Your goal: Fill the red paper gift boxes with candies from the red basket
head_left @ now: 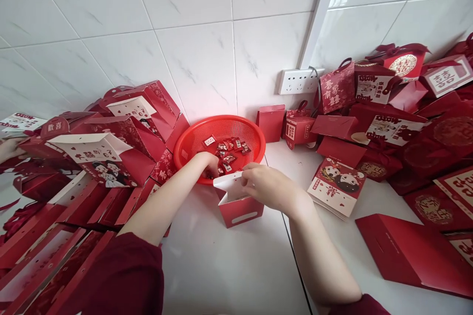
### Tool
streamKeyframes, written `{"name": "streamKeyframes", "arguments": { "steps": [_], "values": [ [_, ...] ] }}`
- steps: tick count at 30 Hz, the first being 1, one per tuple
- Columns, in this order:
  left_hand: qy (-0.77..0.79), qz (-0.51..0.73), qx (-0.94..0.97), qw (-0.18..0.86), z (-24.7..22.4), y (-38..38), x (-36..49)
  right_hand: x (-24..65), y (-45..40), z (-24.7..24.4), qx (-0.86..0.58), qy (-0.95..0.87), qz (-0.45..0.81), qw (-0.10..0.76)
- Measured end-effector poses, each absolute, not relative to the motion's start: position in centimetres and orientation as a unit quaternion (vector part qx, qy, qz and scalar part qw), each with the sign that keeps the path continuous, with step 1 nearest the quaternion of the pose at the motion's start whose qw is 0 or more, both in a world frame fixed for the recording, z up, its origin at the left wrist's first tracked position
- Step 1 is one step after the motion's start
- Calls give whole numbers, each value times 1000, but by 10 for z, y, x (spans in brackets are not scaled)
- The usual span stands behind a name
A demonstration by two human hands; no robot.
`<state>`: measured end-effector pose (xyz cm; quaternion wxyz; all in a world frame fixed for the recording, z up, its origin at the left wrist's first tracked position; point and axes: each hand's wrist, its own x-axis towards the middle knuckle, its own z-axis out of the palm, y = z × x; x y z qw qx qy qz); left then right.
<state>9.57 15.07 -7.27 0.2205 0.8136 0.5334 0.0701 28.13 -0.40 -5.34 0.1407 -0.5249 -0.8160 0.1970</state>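
A red plastic basket (185,150) stands against the wall, with several small wrapped pieces (229,158) in it. My left hand (211,163) reaches over the near rim, down among those pieces; its fingertips are hidden, and what they hold cannot be made out. Just in front of the basket stands a red paper box (242,210) with its white-lined top open. The fingers of my right hand (260,182) are bent around the box's upper right edge and grip it. Inside the box nothing can be seen.
Several red boxes (107,162) are heaped at the left, where another person's hand (9,150) shows. More boxes (391,128) pile up at the right. Flat printed box (338,187) lies nearby. A power strip (299,82) is on the tiled wall.
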Motion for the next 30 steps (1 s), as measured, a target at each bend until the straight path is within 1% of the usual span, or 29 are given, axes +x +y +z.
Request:
{"name": "streamKeyframes", "arguments": {
  "steps": [3, 5, 8, 10, 14, 19, 23, 26, 28, 30],
  "values": [
    [560, -50, 785, 261, -77, 159, 91, 281, -4, -53, -527, -815, 197, 140],
    [571, -106, 766, 276, -76, 165, 87, 280, -5, -52, -526, -816, 195, 135],
    [580, -122, 756, 277, -70, 162, 74, 280, -6, -50, -531, -818, 184, 124],
    [579, -79, 765, 272, -63, 150, 62, 279, -5, -49, -537, -816, 179, 117],
    [539, 60, 788, 291, -46, 113, 39, 276, -3, -48, -543, -814, 169, 114],
    [462, 247, 752, 401, -39, 82, 31, 267, -3, -50, -513, -831, 180, 119],
    [457, 310, 722, 417, -41, 73, 37, 259, -4, -49, -492, -833, 209, 146],
    [438, 351, 713, 420, -37, 66, 44, 258, -5, -46, -506, -809, 240, 178],
    [419, 373, 712, 423, -32, 59, 48, 259, -6, -43, -532, -784, 244, 208],
    [405, 388, 713, 421, -28, 52, 51, 260, -6, -41, -554, -758, 225, 259]
  ]
}}
